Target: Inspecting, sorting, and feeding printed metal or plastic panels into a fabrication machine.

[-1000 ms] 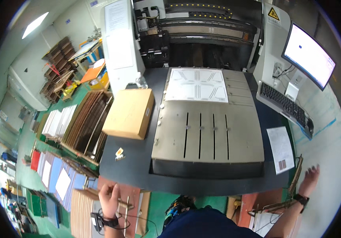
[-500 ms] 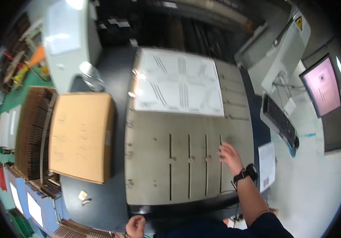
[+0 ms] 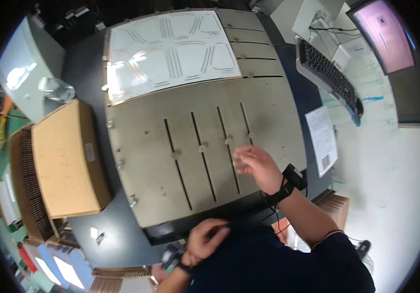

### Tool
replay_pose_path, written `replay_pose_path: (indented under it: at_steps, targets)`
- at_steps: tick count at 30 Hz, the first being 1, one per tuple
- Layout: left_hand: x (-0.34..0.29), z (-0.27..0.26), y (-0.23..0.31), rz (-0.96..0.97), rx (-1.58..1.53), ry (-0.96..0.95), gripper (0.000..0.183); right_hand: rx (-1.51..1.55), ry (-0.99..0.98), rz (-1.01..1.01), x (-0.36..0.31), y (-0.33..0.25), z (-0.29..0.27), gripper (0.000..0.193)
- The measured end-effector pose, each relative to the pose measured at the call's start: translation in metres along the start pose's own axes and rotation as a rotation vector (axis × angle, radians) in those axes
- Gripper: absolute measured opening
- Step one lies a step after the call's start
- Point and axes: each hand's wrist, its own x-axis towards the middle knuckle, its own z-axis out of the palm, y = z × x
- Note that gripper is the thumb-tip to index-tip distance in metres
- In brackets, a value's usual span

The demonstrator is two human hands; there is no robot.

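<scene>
My right hand [image 3: 255, 166] hovers over the near right part of a grey metal machine table [image 3: 146, 161] with several long slots, fingers spread and holding nothing. A black band sits on that wrist. My left hand [image 3: 206, 240] is down by the table's front edge, close to my dark-clothed body, fingers curled; nothing shows in it. A white printed sheet [image 3: 171, 49] lies flat on the far half of the grey table.
A closed brown cardboard box [image 3: 68, 158] sits left of the grey table on the dark surround. A black keyboard [image 3: 329, 78], a monitor [image 3: 386, 34] and a paper sheet [image 3: 323, 139] are at the right. Stacks of flat card fill the left edge.
My head has come in over the table, so it fills the view. My right hand rose from beside my body to above the slotted surface; my left hand came up near the front edge.
</scene>
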Motion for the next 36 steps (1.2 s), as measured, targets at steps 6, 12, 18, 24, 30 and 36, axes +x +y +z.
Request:
replay_pose_path:
  at_steps: [6, 12, 18, 24, 30, 36]
  targets:
    - [0.009, 0.066, 0.031, 0.004, 0.231, -0.204, 0.027, -0.190, -0.239, 0.034, -0.054, 0.069, 0.016, 0.024]
    - [-0.010, 0.136, 0.043, 0.029, 0.435, -0.153, 0.022, -0.025, -0.193, -0.084, -0.092, 0.112, -0.042, 0.015]
    - [-0.026, 0.200, 0.024, 0.088, 0.712, -0.091, 0.014, 0.512, -0.230, 0.163, -0.156, 0.160, -0.104, 0.016]
    - [-0.018, 0.221, -0.003, -0.117, 0.606, 0.081, 0.014, -0.368, -0.037, -0.578, -0.241, 0.174, -0.159, 0.026]
    - [-0.064, 0.233, 0.028, -0.144, 0.540, -0.434, 0.019, -0.076, 0.353, -0.675, -0.280, 0.126, -0.256, 0.013]
    - [-0.094, 0.175, 0.052, 0.036, 0.023, 0.307, 0.017, 0.150, 0.214, -0.561, -0.286, 0.053, -0.257, 0.016]
